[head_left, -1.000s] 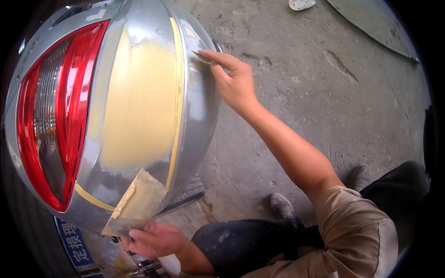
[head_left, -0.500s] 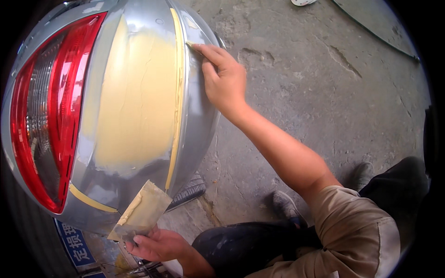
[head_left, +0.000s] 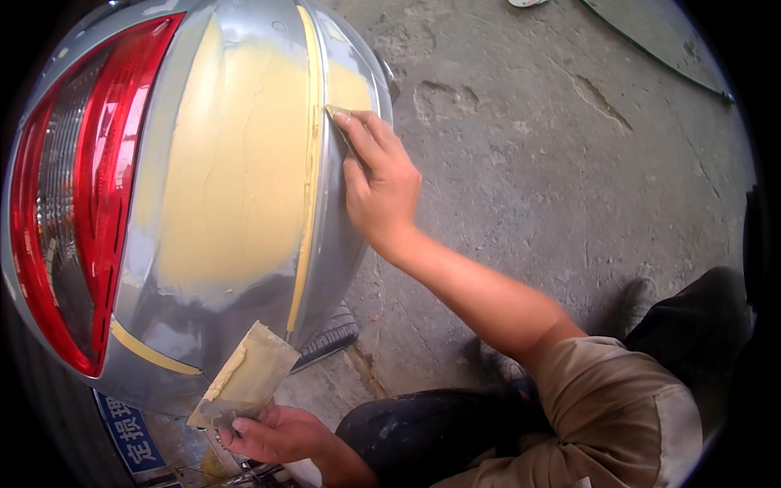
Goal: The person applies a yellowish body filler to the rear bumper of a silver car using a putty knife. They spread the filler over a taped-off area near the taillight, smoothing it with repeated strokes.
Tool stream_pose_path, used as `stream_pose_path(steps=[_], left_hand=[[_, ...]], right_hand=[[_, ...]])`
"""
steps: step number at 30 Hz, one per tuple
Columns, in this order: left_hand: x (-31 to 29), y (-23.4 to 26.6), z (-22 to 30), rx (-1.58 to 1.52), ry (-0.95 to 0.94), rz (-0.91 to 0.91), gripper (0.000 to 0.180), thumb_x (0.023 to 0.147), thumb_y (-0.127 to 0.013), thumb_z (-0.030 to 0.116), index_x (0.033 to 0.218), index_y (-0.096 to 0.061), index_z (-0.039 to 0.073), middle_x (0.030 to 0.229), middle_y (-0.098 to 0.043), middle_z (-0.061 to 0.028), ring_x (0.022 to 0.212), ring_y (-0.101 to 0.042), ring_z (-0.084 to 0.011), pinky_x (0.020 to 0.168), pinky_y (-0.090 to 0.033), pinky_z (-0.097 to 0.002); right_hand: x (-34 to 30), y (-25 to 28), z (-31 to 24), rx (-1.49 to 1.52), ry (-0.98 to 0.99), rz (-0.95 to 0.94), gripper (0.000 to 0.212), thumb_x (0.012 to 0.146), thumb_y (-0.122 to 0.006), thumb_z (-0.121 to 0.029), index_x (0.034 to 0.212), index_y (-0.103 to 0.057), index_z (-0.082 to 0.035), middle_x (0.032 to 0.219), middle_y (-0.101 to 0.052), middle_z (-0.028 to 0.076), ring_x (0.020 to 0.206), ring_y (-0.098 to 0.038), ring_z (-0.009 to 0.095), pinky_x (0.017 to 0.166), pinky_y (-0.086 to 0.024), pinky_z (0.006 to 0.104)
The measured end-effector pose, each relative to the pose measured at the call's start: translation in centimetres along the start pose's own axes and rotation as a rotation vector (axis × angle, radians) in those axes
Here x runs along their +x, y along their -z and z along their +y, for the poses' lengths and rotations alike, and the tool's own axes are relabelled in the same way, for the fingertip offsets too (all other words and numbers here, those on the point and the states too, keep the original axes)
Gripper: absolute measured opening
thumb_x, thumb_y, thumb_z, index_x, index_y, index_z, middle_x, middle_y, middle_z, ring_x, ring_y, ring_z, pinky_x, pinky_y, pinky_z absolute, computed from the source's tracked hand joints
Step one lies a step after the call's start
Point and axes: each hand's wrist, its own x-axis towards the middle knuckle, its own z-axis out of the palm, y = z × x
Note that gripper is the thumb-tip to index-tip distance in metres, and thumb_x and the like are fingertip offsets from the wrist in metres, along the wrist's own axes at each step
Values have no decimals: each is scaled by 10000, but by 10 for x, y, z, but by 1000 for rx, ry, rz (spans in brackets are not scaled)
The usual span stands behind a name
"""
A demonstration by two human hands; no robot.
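Note:
My right hand (head_left: 381, 180) grips a small putty spreader (head_left: 340, 122), mostly hidden under the fingers. Its edge rests on the grey car panel just right of a yellow tape strip (head_left: 312, 154). Above those fingers lies a small patch of yellow body filler (head_left: 348, 88). A much larger filler patch (head_left: 236, 163) covers the panel between the strip and the red tail light (head_left: 106, 163). At the lower middle, my left hand (head_left: 281, 433) pinches a flat putty plate (head_left: 256, 370) by its lower end, with a ridge of filler along its left edge.
Another strip of yellow tape (head_left: 154, 351) runs below the tail light. A tyre (head_left: 329, 335) shows under the car's curved side. Blue signs (head_left: 130, 431) and metal odds and ends lie at the lower left. Rough concrete floor (head_left: 521, 163) stretches to the right.
My right hand has drawn the spreader down along the tape strip, and a yellow filler patch now shows above it. My left hand and the plate have hardly moved.

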Motion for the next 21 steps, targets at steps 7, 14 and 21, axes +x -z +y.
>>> stream_pose_path(steps=[7, 14, 21], left_hand=[[1, -3, 1, -18, -35, 18, 420, 989, -492, 203, 1264, -338, -74, 1167, -518, -304, 1032, -619, -342, 847, -560, -381], [-7, -33, 18, -66, 22, -21, 430, 981, -501, 197, 1283, -344, -66, 1148, -533, -251, 987, -600, -264, 832, -502, -335], [-4, -52, 32, -255, 249, -138, 410, 987, -495, 196, 1301, -363, -31, 1166, -545, -177, 997, -573, -203, 849, -469, -305]], right_hand=[[-32, 2, -8, 4, 35, 23, 427, 699, -605, 35, 1115, -644, -53, 1098, -595, 124, 993, -579, 326, 859, -458, 392], [-38, 36, -15, 65, 2, -150, 420, 720, -582, 67, 1118, -658, -44, 1052, -652, 141, 985, -635, 313, 853, -498, 357], [-4, 95, -48, 456, -241, -162, 316, 831, -509, 31, 1111, -651, -6, 1088, -678, 130, 986, -649, 225, 880, -494, 329]])
